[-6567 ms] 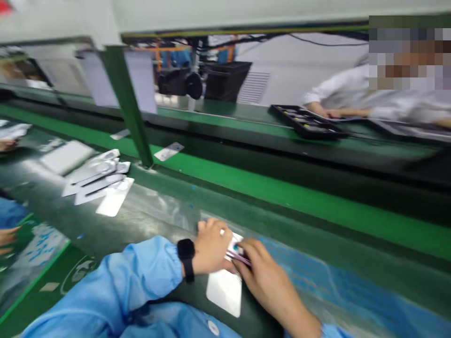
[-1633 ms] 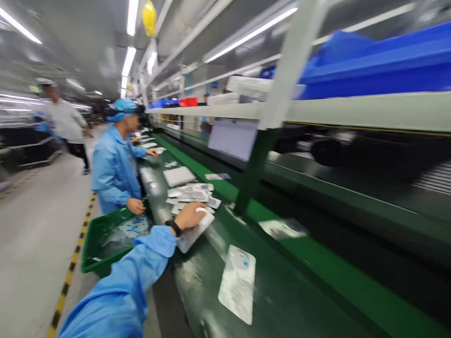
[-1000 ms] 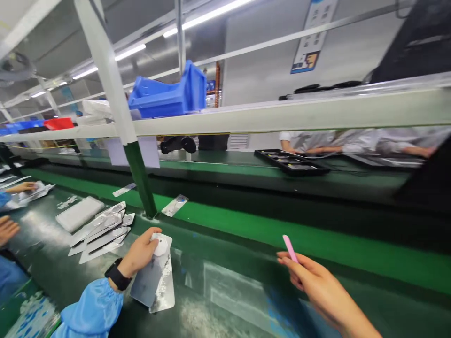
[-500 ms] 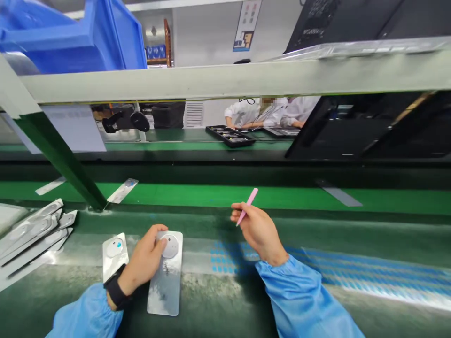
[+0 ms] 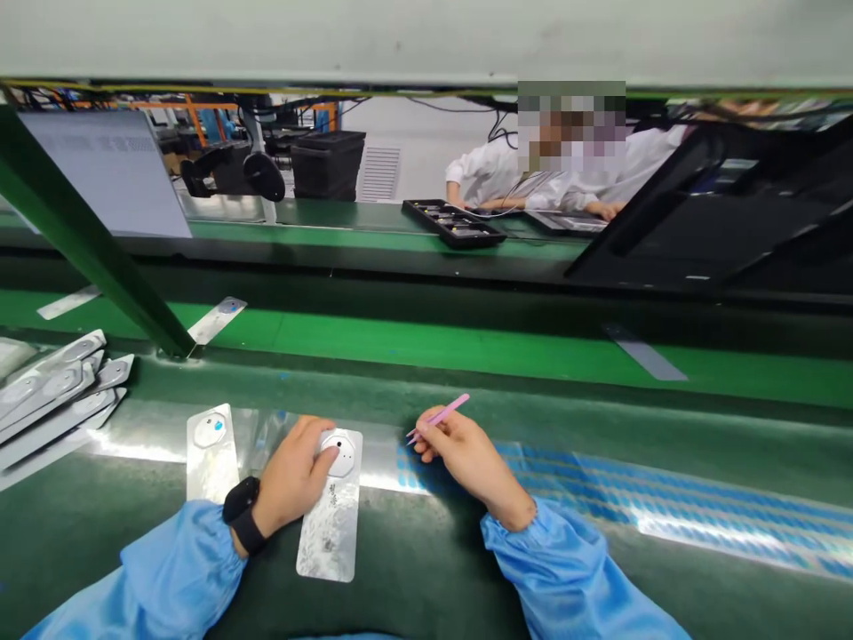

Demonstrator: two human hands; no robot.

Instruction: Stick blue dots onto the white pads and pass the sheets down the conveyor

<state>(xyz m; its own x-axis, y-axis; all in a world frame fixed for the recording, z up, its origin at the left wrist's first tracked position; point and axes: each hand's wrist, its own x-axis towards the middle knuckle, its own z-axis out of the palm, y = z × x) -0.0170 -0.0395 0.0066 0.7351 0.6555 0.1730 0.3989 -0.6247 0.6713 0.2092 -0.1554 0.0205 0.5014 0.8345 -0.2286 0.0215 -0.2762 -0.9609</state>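
Green and faintly glossy, the bench (image 5: 426, 582) runs beside a flat, brighter strip (image 5: 413, 351), with a slanting, square-edged post (image 5: 93, 240) rising at the left. Beyond it, a person (image 5: 486, 182) in white cloth sleeves has a hand near a black, compartmented tray (image 5: 453, 224); a tapered black bin (image 5: 326, 164) stands to the left of that.

Left hand (image 5: 293, 476), a dark watch (image 5: 245, 514) on its wrist, rests at the top of a panel (image 5: 330, 524): thin, silvery, round-cornered, mottled with grey print, lying flat between the two hands. Its thumb sits against the pale disc (image 5: 344, 458); I cannot tell whether the fingers pinch the panel or only steady it.

Right hand (image 5: 459, 449) grasps slim pink tweezers (image 5: 453, 408), fine points near the left end of a shiny sheet (image 5: 600, 493) rowed with blue dots. Whether they touch, I cannot tell.

Beside the left forearm lies a second panel (image 5: 213, 462), a blue dot on its face; farther left, a loose stack (image 5: 57, 404) of similar ones fans out, overlapping.
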